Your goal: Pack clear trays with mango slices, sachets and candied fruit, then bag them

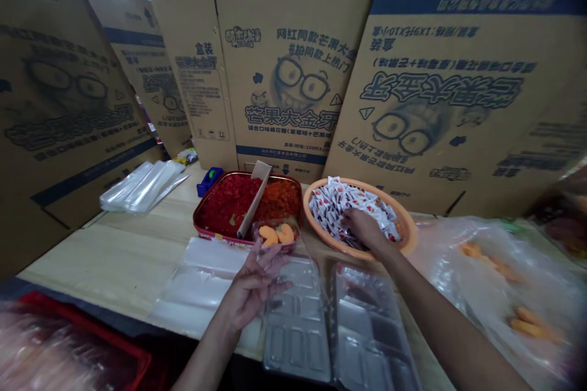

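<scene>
My left hand (254,291) holds a small clear plastic bag (297,236) up at its fingertips, in front of a red tin. Two curved orange candies (276,236) show inside the bag. My right hand (364,229) reaches into an orange plastic basket (409,238) heaped with small white sachets (334,200). Its fingers are bunched together and dip among the sachets, so what they grip is hidden. Below the hands lie two clear compartment trays, a left tray (297,342) and a right tray (367,342).
The red tin (198,226) holds red and orange shreds, split by a cardboard strip (255,198). Beside it stand a blue tape dispenser (210,182) and plastic sleeves (142,186). A large clear bag (458,293) of orange pieces lies right. Cardboard boxes (284,30) wall the back.
</scene>
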Tool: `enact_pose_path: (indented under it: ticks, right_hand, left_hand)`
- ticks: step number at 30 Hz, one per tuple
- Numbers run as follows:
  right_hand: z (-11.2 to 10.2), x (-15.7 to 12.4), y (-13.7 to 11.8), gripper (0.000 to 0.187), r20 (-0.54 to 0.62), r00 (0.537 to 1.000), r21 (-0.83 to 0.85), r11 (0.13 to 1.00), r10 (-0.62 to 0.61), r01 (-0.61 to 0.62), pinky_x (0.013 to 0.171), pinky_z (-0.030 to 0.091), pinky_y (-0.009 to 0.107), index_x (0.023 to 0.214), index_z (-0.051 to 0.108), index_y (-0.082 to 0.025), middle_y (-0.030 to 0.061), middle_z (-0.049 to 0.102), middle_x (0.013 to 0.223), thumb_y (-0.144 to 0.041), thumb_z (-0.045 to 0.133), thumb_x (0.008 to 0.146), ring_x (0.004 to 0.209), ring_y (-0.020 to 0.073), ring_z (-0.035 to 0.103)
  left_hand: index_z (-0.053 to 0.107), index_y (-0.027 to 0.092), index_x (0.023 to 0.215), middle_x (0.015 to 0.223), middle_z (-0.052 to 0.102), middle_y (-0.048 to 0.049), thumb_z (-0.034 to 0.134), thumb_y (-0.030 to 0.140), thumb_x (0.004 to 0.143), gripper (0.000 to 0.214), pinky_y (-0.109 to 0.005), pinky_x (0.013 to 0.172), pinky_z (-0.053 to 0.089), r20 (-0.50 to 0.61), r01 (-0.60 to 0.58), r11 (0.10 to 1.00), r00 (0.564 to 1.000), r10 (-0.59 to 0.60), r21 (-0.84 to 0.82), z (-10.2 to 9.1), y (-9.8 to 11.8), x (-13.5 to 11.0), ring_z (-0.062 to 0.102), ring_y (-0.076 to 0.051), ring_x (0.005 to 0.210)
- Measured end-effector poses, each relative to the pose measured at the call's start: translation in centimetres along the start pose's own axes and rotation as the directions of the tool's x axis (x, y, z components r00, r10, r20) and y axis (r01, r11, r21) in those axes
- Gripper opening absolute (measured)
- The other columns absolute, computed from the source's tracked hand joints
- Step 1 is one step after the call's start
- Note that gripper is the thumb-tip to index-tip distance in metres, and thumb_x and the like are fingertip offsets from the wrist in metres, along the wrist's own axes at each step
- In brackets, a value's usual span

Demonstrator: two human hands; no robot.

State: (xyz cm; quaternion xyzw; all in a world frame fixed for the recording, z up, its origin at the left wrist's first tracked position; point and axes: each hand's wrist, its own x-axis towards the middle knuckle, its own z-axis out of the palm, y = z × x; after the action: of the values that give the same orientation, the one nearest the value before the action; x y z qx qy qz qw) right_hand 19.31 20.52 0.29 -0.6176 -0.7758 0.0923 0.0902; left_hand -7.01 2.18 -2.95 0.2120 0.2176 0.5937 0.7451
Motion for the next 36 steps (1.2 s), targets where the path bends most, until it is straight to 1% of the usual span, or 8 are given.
enact_pose_path:
  ticks: [4, 7, 9, 15, 18, 20, 26, 36]
  right_hand:
    - [-1.1, -1.8, -2.7, 0.024, -0.098, 0.992, 0.374, 0.927, 0.08, -0.038, 0.058, 0.037, 0.025, 0.076, 0.06, -0.014, 0.0058, 0.062, 0.071, -0.032, 0.044, 0.081, 0.063, 0.0144, 0.052]
    - [0.1, -4.1, -7.0, 0.022, 0.023, 1.0, 0.832, 0.554, 0.009, -0.025, 0.054, 0.04, 0.024, 0.075, 0.058, -0.017, 0.0008, 0.061, 0.067, -0.038, 0.058, 0.069, 0.055, 0.0121, 0.051]
    - [1.7, -5.4, -10.0, 0.017, 0.091, 0.995, 0.886, 0.459, -0.042, -0.062, 0.054, 0.042, 0.024, 0.072, 0.057, -0.018, -0.0004, 0.061, 0.066, -0.032, 0.061, 0.064, 0.056, 0.0119, 0.053]
    - [2.7, -6.1, -11.8, 0.013, -0.067, 0.985, 0.759, 0.633, -0.159, 0.154, 0.063, 0.045, 0.026, 0.083, 0.056, -0.018, 0.0018, 0.063, 0.077, -0.026, 0.052, 0.074, 0.07, 0.0145, 0.058]
    - [0.5, -4.1, -8.1, 0.018, -0.223, 0.971, 0.388, 0.906, -0.087, 0.171, 0.07, 0.042, 0.027, 0.088, 0.058, -0.017, 0.007, 0.062, 0.09, -0.024, 0.043, 0.082, 0.081, 0.0164, 0.057]
    - [-0.5, -2.4, -5.1, 0.019, -0.099, 0.995, 0.018, 1.0, -0.016, 0.018, 0.072, 0.039, 0.028, 0.092, 0.06, -0.015, 0.0122, 0.061, 0.098, -0.019, 0.044, 0.082, 0.088, 0.0193, 0.057]
    - [0.2, 0.0, -0.6, 0.013, 0.213, 0.972, -0.235, 0.971, 0.097, -0.046, 0.061, 0.038, 0.027, 0.083, 0.065, -0.015, 0.0115, 0.066, 0.087, -0.019, 0.058, 0.073, 0.078, 0.0223, 0.061]
    - [-1.4, -1.6, -3.9, 0.023, 0.047, 0.998, -0.252, 0.966, -0.038, 0.049, 0.075, 0.035, 0.034, 0.092, 0.061, -0.015, 0.0144, 0.062, 0.1, -0.022, 0.04, 0.084, 0.098, 0.0255, 0.055]
  left_hand:
    - [0.037, 0.037, 0.125, 0.136, 0.039, -0.0032, 0.048, -0.006, 0.058, 0.081, -0.057, 0.093, 0.036, -0.004, -0.038, 0.999, 0.999, 0.038, -0.009, 0.5, -0.7, 1.7, 0.035, -0.029, 0.126]
    - [0.041, 0.036, 0.121, 0.135, 0.041, -0.0019, 0.048, -0.007, 0.055, 0.08, -0.054, 0.092, 0.038, -0.031, -0.069, 0.998, 0.997, 0.069, -0.01, 1.1, -1.1, 2.6, 0.039, -0.028, 0.123]
    - [0.043, 0.036, 0.12, 0.133, 0.043, -0.0005, 0.049, -0.007, 0.053, 0.08, -0.05, 0.093, 0.039, -0.065, -0.081, 0.997, 0.994, 0.082, 0.012, 1.4, -1.4, 2.9, 0.045, -0.025, 0.117]
    - [0.042, 0.036, 0.122, 0.117, 0.055, 0.0016, 0.05, -0.007, 0.053, 0.081, -0.046, 0.094, 0.039, -0.089, -0.077, 0.997, 0.993, 0.078, 0.014, 1.5, -1.3, 2.9, 0.054, -0.02, 0.106]
    - [0.04, 0.037, 0.123, 0.119, 0.054, 0.0015, 0.051, -0.006, 0.055, 0.08, -0.05, 0.095, 0.037, -0.098, -0.064, 0.998, 0.993, 0.063, -0.008, 1.1, -1.0, 2.6, 0.05, -0.023, 0.112]
    - [0.038, 0.037, 0.124, 0.123, 0.052, 0.0008, 0.051, -0.005, 0.056, 0.081, -0.051, 0.095, 0.037, -0.098, -0.059, 0.998, 0.994, 0.057, -0.013, 0.9, -0.8, 2.3, 0.046, -0.025, 0.117]
    - [0.036, 0.037, 0.125, 0.125, 0.051, -0.0008, 0.051, -0.006, 0.055, 0.083, -0.053, 0.095, 0.036, -0.088, -0.067, 0.997, 0.994, 0.064, -0.025, 0.7, -0.4, 1.6, 0.044, -0.027, 0.12]
    - [0.04, 0.035, 0.122, 0.124, 0.051, -0.0017, 0.052, -0.004, 0.055, 0.078, -0.052, 0.096, 0.035, -0.087, -0.082, 0.996, 0.993, 0.085, 0.038, 0.5, 0.8, 0.0, 0.044, -0.026, 0.12]
